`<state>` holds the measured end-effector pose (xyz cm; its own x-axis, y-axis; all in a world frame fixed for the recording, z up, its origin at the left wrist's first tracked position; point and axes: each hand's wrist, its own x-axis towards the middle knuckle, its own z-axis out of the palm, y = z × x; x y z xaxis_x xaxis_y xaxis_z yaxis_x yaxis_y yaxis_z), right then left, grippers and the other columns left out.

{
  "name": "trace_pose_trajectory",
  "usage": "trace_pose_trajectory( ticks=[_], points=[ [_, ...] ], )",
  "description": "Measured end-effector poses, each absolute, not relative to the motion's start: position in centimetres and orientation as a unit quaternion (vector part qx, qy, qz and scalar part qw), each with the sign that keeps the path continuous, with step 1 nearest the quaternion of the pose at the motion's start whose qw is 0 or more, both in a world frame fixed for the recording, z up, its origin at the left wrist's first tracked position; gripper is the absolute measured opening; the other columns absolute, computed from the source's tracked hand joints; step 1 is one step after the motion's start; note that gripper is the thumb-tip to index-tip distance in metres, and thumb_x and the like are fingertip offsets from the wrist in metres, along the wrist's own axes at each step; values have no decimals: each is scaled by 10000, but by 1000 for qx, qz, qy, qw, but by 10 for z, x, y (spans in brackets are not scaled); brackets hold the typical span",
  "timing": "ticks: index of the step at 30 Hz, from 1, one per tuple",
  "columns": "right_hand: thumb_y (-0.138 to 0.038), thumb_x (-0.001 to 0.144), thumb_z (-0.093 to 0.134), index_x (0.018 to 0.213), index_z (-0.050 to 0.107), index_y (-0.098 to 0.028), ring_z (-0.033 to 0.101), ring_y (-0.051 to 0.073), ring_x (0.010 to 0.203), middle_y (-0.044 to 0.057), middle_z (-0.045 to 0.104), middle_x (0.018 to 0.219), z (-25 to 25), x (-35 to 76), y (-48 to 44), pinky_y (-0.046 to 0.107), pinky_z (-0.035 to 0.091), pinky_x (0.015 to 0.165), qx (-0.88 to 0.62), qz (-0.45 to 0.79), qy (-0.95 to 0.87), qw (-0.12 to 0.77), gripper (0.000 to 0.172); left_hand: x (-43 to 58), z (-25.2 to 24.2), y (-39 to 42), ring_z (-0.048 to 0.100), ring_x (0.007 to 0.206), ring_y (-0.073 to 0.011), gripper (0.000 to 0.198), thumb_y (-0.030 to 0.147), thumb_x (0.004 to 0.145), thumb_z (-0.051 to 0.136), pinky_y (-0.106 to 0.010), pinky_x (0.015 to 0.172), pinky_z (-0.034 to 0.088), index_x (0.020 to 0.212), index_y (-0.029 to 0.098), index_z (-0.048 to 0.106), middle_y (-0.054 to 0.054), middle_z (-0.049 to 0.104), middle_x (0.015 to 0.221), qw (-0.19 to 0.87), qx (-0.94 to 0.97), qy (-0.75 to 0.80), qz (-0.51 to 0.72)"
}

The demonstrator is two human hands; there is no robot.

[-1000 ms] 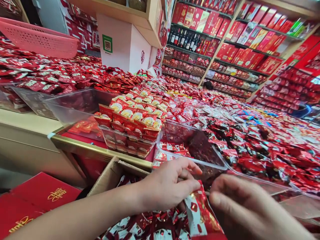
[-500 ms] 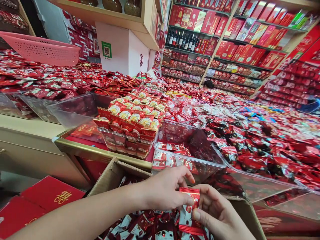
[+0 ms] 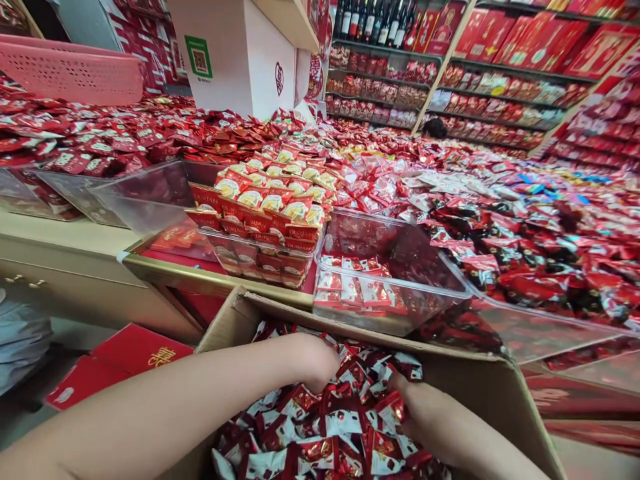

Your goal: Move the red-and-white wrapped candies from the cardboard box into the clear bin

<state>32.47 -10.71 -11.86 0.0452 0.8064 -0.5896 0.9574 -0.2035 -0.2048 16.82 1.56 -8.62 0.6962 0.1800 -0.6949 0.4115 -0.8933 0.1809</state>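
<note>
Brown cardboard box (image 3: 480, 380), at six o'clock in the view. A clear plastic bin (image 3: 420, 257), partly filled with packets, stands at the box's twelve o'clock. Inside the box, the left hand (image 3: 323, 363) at ten o'clock and right hand (image 3: 419, 407) at three reach among red-and-white packets (image 3: 345, 423); with fingers hidden, neither hand's grip can be told.

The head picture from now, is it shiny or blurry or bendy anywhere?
In the head view, bright glints shine on the boxed packets and the clear bin's rim; also in the head view, the cardboard box's right inner wall looks dark; again in the head view, the wooden shelf post leans, and the packets at upper right look smeared.
</note>
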Motion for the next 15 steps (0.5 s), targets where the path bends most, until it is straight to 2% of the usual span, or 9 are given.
trace_pose_trajectory(
  ticks=[4, 7, 10, 13, 15],
  points=[
    [-50, 633, 408, 882, 563, -145, 591, 308, 817, 159, 637, 869, -118, 333, -106, 332, 383, 607, 728, -246, 619, 163, 308, 172, -117, 14, 589, 743, -290, 355, 74, 538, 609, -323, 588, 442, 892, 52, 621, -200, 630, 886, 168, 918, 195, -302],
    [-108, 673, 415, 878, 551, -170, 603, 286, 783, 129, 650, 813, -118, 336, -101, 313, 369, 581, 749, -222, 612, 122, 254, 178, -138, 12, 582, 787, -266, 385, 137, 612, 567, -314, 621, 438, 996, 112, 572, -145, 628, 915, 185, 932, 210, -228],
    [-180, 682, 455, 867, 551, -180, 599, 267, 761, 104, 647, 784, -120, 336, -98, 300, 360, 574, 749, -231, 614, 92, 209, 184, -154, 7, 559, 869, -252, 292, 212, 713, 480, -314, 683, 425, 988, 164, 566, -110, 610, 963, 198, 939, 225, -169],
    [-209, 684, 471, 825, 566, -169, 590, 268, 738, 104, 640, 767, -122, 334, -100, 310, 360, 578, 747, -233, 617, 78, 174, 186, -153, 3, 568, 826, -260, 228, 238, 735, 443, -316, 634, 426, 891, 168, 594, -109, 615, 907, 206, 937, 239, -150],
    [-215, 692, 474, 816, 566, -165, 581, 254, 709, 96, 636, 747, -120, 332, -101, 308, 366, 573, 745, -247, 618, 39, 162, 184, -139, 1, 580, 750, -250, 230, 248, 729, 442, -300, 567, 420, 898, 177, 580, -99, 621, 850, 213, 938, 233, -141]
  ],
)
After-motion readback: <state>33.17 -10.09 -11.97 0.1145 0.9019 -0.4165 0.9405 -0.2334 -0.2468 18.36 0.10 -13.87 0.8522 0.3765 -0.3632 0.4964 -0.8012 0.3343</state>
